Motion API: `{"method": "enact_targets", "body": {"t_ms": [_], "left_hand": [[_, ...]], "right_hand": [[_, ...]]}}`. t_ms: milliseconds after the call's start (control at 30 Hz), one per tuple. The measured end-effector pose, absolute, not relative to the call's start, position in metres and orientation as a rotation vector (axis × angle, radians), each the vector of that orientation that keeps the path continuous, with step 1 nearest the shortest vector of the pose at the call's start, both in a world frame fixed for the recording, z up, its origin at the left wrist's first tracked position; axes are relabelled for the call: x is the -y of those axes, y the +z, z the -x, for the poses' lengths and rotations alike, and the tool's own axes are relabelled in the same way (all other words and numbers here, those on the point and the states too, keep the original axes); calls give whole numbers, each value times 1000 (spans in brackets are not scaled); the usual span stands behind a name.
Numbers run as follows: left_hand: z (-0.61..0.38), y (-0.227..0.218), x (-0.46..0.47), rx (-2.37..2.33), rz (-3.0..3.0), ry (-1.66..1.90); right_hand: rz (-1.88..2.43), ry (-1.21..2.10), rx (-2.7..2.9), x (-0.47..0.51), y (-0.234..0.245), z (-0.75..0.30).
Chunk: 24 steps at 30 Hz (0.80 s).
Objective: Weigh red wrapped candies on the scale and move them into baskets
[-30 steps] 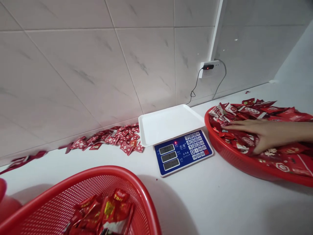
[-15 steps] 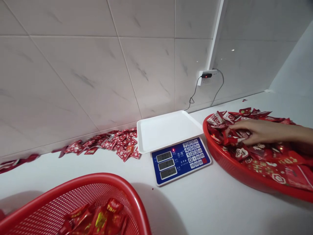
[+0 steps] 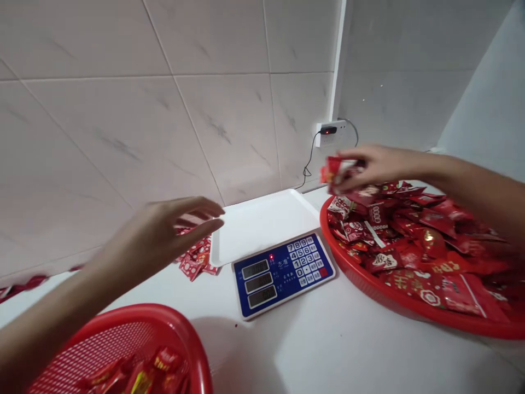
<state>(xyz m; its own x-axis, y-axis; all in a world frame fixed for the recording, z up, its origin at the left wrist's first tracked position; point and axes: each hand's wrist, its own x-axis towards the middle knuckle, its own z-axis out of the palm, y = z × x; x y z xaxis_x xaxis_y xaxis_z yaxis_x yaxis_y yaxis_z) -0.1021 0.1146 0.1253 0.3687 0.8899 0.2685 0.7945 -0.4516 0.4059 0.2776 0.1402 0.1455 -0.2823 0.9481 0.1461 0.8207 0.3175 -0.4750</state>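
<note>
My right hand [image 3: 363, 167] is closed around several small red wrapped packets [image 3: 338, 174], slightly blurred, above the left rim of a wide red basin [image 3: 369, 298]. That basin is heaped with red and white packets [image 3: 410, 230]. My left hand [image 3: 184, 221] holds nothing; its thumb and fingers are apart near the left edge of the white scale tray [image 3: 266, 221]. Nothing lies on the tray's visible surface. Below it is the scale's blue panel [image 3: 285, 276], with number keys and three displays whose digits are hard to read.
At the lower left stands a red mesh basket [image 3: 197, 350] with some red and yellow wrapped packets [image 3: 139, 377]. Loose dotted red packets [image 3: 194, 262] lie along the tiled wall, partly behind my left hand. A wire runs from the wall socket [image 3: 331, 134] down behind the tray.
My right hand has risen out of the heap with packets in it and moved left. My left hand has come into view beside the tray. The view has shifted a little to the right.
</note>
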Motion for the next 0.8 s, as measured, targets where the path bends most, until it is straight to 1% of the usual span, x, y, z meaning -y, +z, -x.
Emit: {"method": "enact_targets", "body": {"t_ms": [100,167,233,300,367,467,567,733,800], "left_hand": [[68,107,-124,-1369,-2567,461],[44,85,-116,-1227,-2603,269],[15,60,-99,-1033,-2519,144],[-22,39,-81,-840,-2037,93],[-61,27,-67,-777,-1524,155],[-109,24,-60,-801,-1290,209],[-131,28,-62,-831,-1228,219],[-120,31,-70,-834,-1244,179],[-99,32,-67,-784,-1403,79]], "right_hand": [[1423,526,2285,-177,136,-232],[1366,620,2282,-191,129,-208],[1320,681,2273,-196,124,-194],[1282,682,2267,-194,122,-191],[1278,677,2253,-192,123,-195],[1306,678,2254,-189,124,-204],[1325,601,2307,-187,121,-207],[1373,434,2390,-183,115,-193],[1391,384,2424,-186,113,-183]]}}
